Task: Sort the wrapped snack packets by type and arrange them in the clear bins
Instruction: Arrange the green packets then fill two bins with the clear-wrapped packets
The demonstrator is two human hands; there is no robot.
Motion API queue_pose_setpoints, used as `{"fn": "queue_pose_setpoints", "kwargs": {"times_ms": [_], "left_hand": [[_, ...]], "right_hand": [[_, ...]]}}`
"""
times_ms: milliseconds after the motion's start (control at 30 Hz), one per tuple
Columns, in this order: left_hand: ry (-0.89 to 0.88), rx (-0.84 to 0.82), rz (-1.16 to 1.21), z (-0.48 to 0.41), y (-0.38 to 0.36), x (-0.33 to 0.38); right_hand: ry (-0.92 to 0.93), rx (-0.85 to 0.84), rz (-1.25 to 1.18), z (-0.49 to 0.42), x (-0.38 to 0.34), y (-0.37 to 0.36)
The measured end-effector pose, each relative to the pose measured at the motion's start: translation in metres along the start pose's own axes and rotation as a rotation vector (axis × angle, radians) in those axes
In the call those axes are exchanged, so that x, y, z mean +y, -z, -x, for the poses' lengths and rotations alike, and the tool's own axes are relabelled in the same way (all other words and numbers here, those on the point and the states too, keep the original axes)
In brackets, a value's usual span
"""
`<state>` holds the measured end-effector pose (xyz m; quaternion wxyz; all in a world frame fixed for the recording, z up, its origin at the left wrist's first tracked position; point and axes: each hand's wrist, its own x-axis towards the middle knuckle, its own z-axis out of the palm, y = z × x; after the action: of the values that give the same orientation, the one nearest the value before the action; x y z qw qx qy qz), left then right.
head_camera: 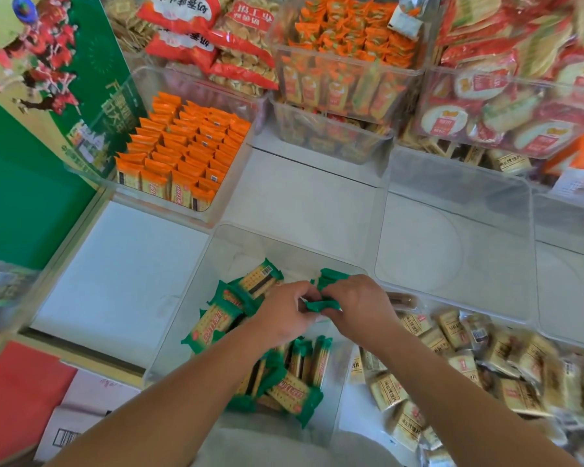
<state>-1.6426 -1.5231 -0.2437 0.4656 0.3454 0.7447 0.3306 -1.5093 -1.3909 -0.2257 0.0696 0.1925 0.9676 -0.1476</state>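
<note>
I check the near clear bin (223, 244): far rim and L wall are visible, bare floor at the far side. The green packets (216, 323) lie loose inside, cracker print, some on edge nr the front. L hand (284, 318) and R hand (359, 306) meet over the bin, both pinching a green bunch (321, 305). A second clear bin (452, 230) sits just R. Tan packets (459, 369) are heaped R; orange packets (186, 146) are binned far L.

The white desk (304, 197) carries a clear bin (182, 318) with green packets (294, 396) in the lower middle of the frame, a second clear bin (162, 204) with orange packets (189, 146) in the upper left, a third clear bin (452, 251) at the middle right, and loose beige packets (452, 365) in the lower right.
</note>
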Motion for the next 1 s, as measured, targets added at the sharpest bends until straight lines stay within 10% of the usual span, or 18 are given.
{"fn": "queue_pose_setpoints", "kwargs": {"times_ms": [400, 1000], "left_hand": [[0.055, -0.373, -1.001, 0.006, -0.023, 0.010], [0.070, -0.429, -0.690, 0.030, -0.021, 0.002]], "right_hand": [[0.032, 0.204, -0.024, 0.006, -0.001, -0.010], [-0.020, 0.170, -0.424, 0.047, 0.016, -0.006]]}}
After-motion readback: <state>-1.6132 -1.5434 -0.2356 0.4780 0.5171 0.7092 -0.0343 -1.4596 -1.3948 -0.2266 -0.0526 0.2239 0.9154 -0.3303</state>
